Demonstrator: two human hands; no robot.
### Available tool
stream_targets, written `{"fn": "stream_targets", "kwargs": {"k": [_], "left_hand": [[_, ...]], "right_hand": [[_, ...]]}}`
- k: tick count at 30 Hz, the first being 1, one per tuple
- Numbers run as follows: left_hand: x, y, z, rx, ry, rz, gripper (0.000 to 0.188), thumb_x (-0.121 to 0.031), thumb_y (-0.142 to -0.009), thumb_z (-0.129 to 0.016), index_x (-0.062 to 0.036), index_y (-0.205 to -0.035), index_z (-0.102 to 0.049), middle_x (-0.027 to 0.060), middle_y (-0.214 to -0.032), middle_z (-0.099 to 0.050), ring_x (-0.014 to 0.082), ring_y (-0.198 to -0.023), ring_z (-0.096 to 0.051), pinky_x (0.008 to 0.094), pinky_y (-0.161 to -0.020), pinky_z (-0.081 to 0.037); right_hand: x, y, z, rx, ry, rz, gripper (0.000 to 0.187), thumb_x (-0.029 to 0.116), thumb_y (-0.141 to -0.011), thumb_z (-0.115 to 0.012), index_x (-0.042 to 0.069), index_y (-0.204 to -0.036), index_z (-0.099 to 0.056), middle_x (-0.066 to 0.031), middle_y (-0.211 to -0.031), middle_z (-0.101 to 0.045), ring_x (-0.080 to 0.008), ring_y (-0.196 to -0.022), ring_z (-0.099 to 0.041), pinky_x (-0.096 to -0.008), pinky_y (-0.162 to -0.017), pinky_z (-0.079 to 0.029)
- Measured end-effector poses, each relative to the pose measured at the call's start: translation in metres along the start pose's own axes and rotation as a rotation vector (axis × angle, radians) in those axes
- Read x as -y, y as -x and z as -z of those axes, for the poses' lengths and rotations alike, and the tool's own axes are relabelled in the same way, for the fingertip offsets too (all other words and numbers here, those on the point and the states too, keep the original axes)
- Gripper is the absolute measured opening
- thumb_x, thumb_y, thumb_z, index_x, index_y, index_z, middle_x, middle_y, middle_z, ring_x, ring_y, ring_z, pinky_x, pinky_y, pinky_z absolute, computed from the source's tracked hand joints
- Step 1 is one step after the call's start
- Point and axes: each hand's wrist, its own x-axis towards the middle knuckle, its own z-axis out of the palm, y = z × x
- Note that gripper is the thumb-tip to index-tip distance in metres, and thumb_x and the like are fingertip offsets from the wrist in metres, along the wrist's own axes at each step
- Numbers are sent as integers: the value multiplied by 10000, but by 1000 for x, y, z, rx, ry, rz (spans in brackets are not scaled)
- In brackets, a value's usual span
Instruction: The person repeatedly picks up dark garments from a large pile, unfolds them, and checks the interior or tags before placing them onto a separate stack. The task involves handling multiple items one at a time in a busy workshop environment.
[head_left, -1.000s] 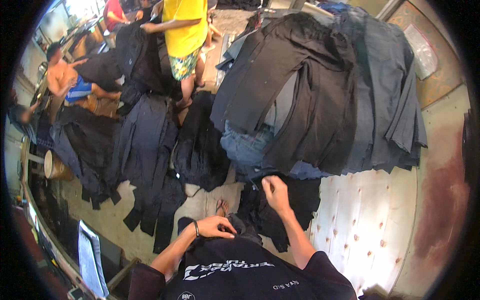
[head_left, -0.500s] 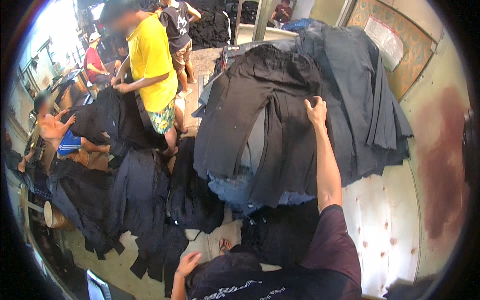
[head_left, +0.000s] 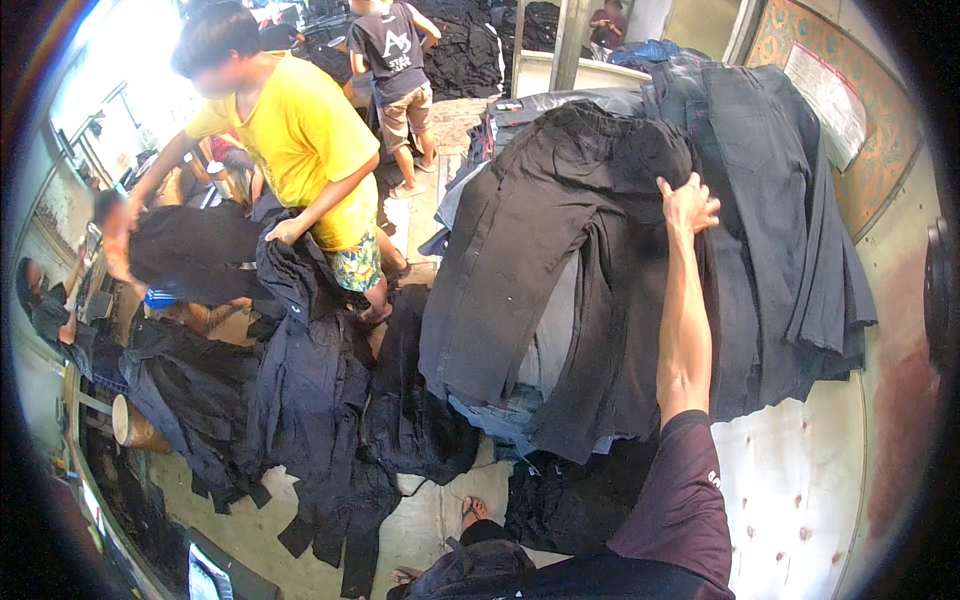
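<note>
My right hand [head_left: 688,203] reaches far forward and grips the waist of a pair of black trousers [head_left: 560,260] spread on top of a tall stack of dark trousers [head_left: 770,230]. The trouser legs hang down toward me over the stack's front edge. My left hand is out of sight, hidden below my dark shirt [head_left: 560,575] at the lower edge. A crumpled black garment [head_left: 575,500] lies on the floor just under the stack.
A person in a yellow shirt [head_left: 300,140] handles dark clothes at a pile [head_left: 310,390] on the left. Another person in a dark shirt [head_left: 400,60] stands further back. Seated people are at far left. A pale padded surface [head_left: 800,480] lies right of me.
My right arm has stretched from the floor garment up to the top of the stack and stays gripping the trousers' waist. My left hand has dropped out of view. The view has tilted forward.
</note>
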Motion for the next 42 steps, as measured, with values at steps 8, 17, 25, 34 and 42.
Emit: {"fn": "stream_targets", "kwargs": {"k": [8,17,25,34,42], "left_hand": [[-103,-64,-6,-25,364,-56,388,-339,-1013,-728,35,-1114,-712,52,-806,-709,130,-705,-675,320,-525,-504],[-422,35,28,3,83,-1149,489,-321,-974,-768,20,-1306,-654,203,-1218,-732,328,-1116,-733,414,-969,-570],[-610,259,128,-877,-245,-1710,1460,-603,-625,-934,26,-1669,-131,286,-1723,-167,456,-1612,-132,627,-1289,-83],[-478,248,281,260,-594,-1765,1676,-564,-440,-1035,-42,-1703,-64,231,-1773,0,353,-1648,6,617,-1281,-63],[-236,-28,138,862,112,-878,982,-352,-736,-928,37,-1515,-474,169,-1519,-532,270,-1423,-467,414,-1220,-334]], "right_hand": [[12,15,-3,134,-453,17,801,489,-805,-894,23,-1369,-567,-246,-1287,-695,-438,-1180,-680,-540,-974,-544],[33,75,116,290,-841,525,541,339,-872,-831,14,-1287,-709,-228,-1140,-773,-384,-1084,-742,-455,-957,-562],[-5,201,373,351,-936,1109,550,204,-766,-893,-9,-1242,-715,-220,-978,-776,-343,-900,-765,-411,-821,-584],[-4,310,458,1265,-909,1936,881,207,-650,-896,-100,-1417,-592,-271,-1017,-745,-384,-865,-756,-427,-753,-612],[117,443,414,1634,-954,1591,491,337,-844,-912,-43,-1082,-713,-133,-910,-769,-185,-834,-708,-358,-759,-555]]}}
